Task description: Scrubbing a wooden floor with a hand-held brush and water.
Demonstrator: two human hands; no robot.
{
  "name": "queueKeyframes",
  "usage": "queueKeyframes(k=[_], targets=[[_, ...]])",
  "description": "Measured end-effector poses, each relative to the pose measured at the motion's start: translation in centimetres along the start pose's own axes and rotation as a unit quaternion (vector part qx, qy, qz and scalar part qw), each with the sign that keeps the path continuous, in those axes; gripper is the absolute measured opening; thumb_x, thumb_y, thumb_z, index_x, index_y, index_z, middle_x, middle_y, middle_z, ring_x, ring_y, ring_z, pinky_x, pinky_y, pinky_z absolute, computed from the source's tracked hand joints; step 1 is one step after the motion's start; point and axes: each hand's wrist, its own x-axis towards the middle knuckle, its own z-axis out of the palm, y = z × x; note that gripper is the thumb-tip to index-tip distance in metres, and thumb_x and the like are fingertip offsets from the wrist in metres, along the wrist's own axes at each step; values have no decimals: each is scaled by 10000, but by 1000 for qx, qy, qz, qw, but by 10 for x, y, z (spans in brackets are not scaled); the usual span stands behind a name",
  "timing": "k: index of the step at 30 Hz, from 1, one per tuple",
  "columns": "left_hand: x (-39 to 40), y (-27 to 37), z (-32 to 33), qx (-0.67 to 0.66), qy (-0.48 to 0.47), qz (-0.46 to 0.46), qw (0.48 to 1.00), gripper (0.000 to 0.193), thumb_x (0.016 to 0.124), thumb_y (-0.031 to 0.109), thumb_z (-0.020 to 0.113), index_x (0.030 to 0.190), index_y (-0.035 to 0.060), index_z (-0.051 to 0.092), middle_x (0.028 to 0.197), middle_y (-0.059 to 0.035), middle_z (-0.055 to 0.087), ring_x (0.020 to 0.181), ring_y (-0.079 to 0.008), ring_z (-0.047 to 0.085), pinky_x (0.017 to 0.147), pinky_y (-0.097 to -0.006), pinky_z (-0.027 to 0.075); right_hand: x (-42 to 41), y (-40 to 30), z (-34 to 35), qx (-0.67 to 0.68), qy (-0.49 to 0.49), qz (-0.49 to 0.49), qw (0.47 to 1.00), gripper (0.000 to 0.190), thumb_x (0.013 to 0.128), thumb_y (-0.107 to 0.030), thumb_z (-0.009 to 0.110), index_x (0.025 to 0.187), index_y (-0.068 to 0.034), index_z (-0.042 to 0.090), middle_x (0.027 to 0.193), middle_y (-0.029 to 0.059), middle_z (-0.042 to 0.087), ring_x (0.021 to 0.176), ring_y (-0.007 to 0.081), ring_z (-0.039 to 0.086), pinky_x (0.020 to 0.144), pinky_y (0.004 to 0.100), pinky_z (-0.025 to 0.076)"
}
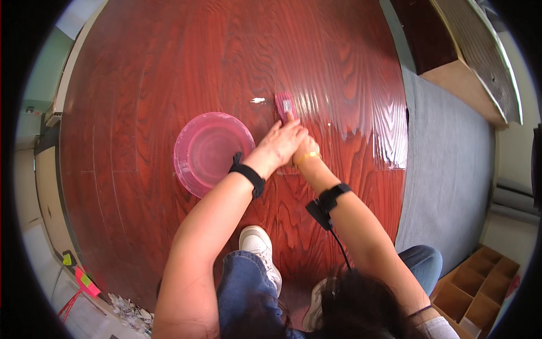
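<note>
Both my hands meet at the near end of a pink scrubbing brush (284, 105) that lies against the red wood-grain floor (190, 72). My left hand (280, 142) overlaps my right hand (308, 147), with the fingers of both bunched around the handle end. One fingertip presses on the brush's back beside a pale label. The fingers hide most of the handle, and the bristles are out of sight underneath. Left of my hands stands a translucent pink basin (214, 152), its near right rim partly behind my left wrist. Wet, shiny floor spreads right of the brush.
A small white puddle or reflection (257, 100) shows left of the brush. Grey matting (444, 165) borders the floor at right, below a dark wooden furniture piece (427, 38). A divided wooden box (474, 284) sits lower right. My white shoe (256, 245) is close below the basin.
</note>
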Motion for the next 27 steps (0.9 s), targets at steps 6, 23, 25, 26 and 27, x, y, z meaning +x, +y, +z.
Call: queueKeyframes(k=[6,23,25,26,27], targets=[[-37,30,41,33,4,49,998,399,640,90,578,1024,39,480,1059,-111,502,1147,-295,393,938,-435,349,-47,20,56,29,4,-11,1000,621,842,-290,422,1360,-196,92,1098,172,505,897,320,564,754,426,470],[-19,47,44,-23,4,41,999,434,647,46,554,1067,-2,458,1095,-163,486,1122,-321,424,902,-387,402,-49,41,44,6,-8,12,1000,653,815,-288,465,1346,-222,91,1032,161,547,865,287,588,738,400,486],[8,22,24,-16,-24,70,997,455,647,10,542,1092,12,449,1137,-166,469,1134,-317,417,911,-400,390,-27,31,18,29,57,-1,998,596,811,-275,482,1322,-208,182,1022,170,547,883,300,579,743,404,483],[30,11,21,-3,39,91,995,471,647,19,545,1108,18,446,1155,-161,464,1143,-309,410,924,-415,372,-2,43,10,1,67,8,998,635,780,-284,532,1312,-209,195,1055,160,542,900,308,574,753,404,481],[39,1,19,14,98,102,990,488,646,27,548,1123,24,443,1172,-157,459,1151,-301,403,937,-430,353,18,40,-8,31,47,33,998,664,748,-295,573,1300,-191,219,1072,154,541,911,315,570,763,407,477]])
